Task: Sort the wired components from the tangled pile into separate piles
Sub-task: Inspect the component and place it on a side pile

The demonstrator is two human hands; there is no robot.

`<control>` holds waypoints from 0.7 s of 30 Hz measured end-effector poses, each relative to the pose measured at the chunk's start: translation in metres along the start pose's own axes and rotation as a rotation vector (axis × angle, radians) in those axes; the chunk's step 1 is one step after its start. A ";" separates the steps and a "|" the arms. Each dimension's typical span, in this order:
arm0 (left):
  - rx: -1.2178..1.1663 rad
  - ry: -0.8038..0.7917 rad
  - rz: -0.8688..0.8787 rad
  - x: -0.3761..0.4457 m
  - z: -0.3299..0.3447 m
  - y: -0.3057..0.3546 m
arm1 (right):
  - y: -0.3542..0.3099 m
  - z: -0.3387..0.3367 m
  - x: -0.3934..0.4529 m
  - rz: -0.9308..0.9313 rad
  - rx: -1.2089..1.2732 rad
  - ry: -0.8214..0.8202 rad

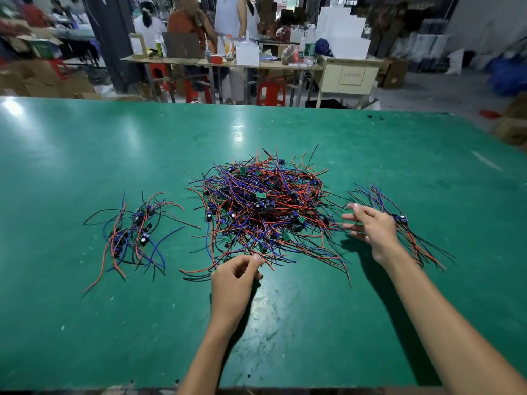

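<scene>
**Q:** Wired components: where do they lie?

**A:** Tangled pile (263, 208), centre of the green table (85, 155): small circuit boards trailing red, blue and black leads, heavily interlocked. Left sorted pile (134, 233), a loose cluster well apart from the heap. Right sorted pile (399, 223), a flatter bundle just beside the heap's right fringe, partly behind my right hand.

**Q:** State of the hands?

**A:** My left hand (232, 280) sits at the heap's near edge, fingers curled with thumb and fingertips brought together; a wire end may be pinched there, but I cannot tell for certain. My right hand (370, 226) hovers between the heap and the right pile, fingers spread apart and holding nothing, slightly blurred.

**Q:** How will a component handle?

**A:** Judged light and limp: thin insulated leads that bend freely and snag on neighbours, with a small rigid board at the middle. Pulling on a lead's end would likely drag several others along.

**Q:** Where to take hold?

**A:** At the board itself, or on the leads right beside it, choosing a unit on the heap's outer fringe. Lift slowly, letting the leads slide free; the solder joints are probably the weak point, so no sharp tugs.
</scene>
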State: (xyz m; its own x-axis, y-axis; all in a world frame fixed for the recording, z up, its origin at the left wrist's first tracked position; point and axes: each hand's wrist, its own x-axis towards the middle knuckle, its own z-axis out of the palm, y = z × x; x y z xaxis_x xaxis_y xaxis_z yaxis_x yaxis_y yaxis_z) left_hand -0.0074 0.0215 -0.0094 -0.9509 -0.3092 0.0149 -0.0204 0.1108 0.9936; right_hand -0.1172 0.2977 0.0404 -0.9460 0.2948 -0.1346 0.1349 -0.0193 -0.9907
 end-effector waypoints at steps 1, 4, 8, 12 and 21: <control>0.004 -0.004 0.003 0.000 0.000 0.000 | -0.002 0.000 -0.004 -0.020 0.018 0.014; 0.036 -0.024 0.022 -0.003 0.001 0.000 | -0.011 0.001 -0.012 -0.059 0.063 -0.008; 0.090 -0.047 0.063 -0.005 0.001 0.001 | -0.018 0.008 0.006 -0.200 -0.152 0.108; 0.085 -0.039 0.042 -0.005 0.000 0.000 | -0.018 0.017 0.041 -0.217 -0.422 0.176; 0.098 -0.035 0.052 -0.005 0.000 0.002 | 0.005 0.045 0.064 -0.100 -0.844 0.032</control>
State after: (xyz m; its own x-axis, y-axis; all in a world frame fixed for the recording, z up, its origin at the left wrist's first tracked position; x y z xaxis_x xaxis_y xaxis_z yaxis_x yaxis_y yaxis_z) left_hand -0.0031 0.0232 -0.0078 -0.9617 -0.2672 0.0604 0.0007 0.2182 0.9759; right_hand -0.1909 0.2734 0.0263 -0.9582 0.2840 -0.0340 0.2374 0.7233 -0.6484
